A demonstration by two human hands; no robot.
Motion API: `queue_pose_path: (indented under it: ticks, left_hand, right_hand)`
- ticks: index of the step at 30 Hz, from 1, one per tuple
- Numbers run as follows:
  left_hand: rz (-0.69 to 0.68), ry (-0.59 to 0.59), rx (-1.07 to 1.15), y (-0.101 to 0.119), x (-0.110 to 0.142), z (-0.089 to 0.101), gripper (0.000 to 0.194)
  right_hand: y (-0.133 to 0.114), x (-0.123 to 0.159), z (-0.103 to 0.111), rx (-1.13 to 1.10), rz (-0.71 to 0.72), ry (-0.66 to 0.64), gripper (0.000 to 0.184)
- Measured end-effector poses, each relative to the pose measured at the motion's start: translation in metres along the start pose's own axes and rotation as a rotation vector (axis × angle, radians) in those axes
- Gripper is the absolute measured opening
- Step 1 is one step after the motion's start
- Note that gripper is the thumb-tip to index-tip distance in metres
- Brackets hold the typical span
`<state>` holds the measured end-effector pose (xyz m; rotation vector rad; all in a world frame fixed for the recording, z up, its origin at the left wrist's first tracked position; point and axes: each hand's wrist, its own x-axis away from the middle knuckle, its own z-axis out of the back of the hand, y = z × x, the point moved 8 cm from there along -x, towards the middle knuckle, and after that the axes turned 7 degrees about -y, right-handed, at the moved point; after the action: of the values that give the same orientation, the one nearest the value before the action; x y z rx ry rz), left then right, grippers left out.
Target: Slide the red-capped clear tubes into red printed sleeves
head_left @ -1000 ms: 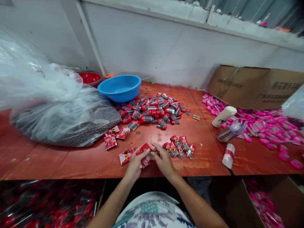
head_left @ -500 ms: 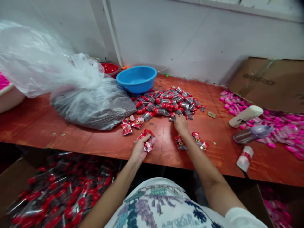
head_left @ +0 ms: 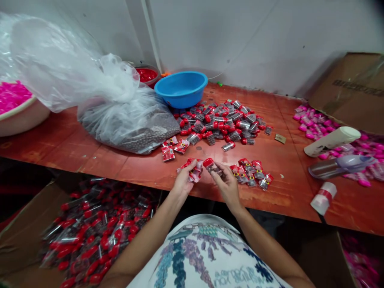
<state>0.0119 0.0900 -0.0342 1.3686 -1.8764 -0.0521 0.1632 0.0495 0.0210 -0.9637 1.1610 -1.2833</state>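
Observation:
In my left hand (head_left: 183, 180) I pinch a bunch of small red printed packets (head_left: 195, 170) over the table's front part. My right hand (head_left: 229, 184) grips a small clear bottle with a red cap (head_left: 209, 163), its cap pointing toward the packets. The two hands are close together. Beyond them lies a pile of red-capped bottles (head_left: 220, 120) filled with dark beads. Right of my right hand are several filled red packets (head_left: 252, 172). A few more red packets (head_left: 168, 153) lie beside the tied clear bag (head_left: 126, 124) of dark beads.
A blue basin (head_left: 181, 90) stands behind the pile, near a tub of red parts (head_left: 146, 75). Below the table at left, a carton (head_left: 33, 228) holds red-capped bottles. On the right are pink bottles (head_left: 369, 156), a paper roll (head_left: 331, 141), a water bottle (head_left: 339, 166) and a cardboard box (head_left: 348, 88).
My right hand has come back from the pile toward my left hand with a red-capped bottle. The view has shifted slightly, and the packets at right now show uncovered.

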Motion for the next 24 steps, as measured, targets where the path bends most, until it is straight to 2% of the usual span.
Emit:
queue_pose_path:
  ticks: [6,11,17,24]
  left_hand:
    - [-0.069,0.004,-0.033,-0.001,0.008,-0.007,0.011]
    - [-0.186,-0.040,-0.071,0.003,0.015,-0.013,0.017]
    - [-0.167,-0.010,-0.076,0.003,0.015,-0.013,0.014]
    - [-0.158,-0.025,-0.062,-0.001,0.015,-0.011,0.018]
  right_hand:
    - [0.005,0.005,0.000,-0.101,-0.072,0.055,0.041]
    - [0.008,0.008,-0.004,-0.206,-0.111,0.037,0.043]
    - [0.005,0.011,0.003,-0.284,-0.116,0.110,0.047]
    - [0.006,0.010,0.003,-0.286,-0.108,0.114,0.049]
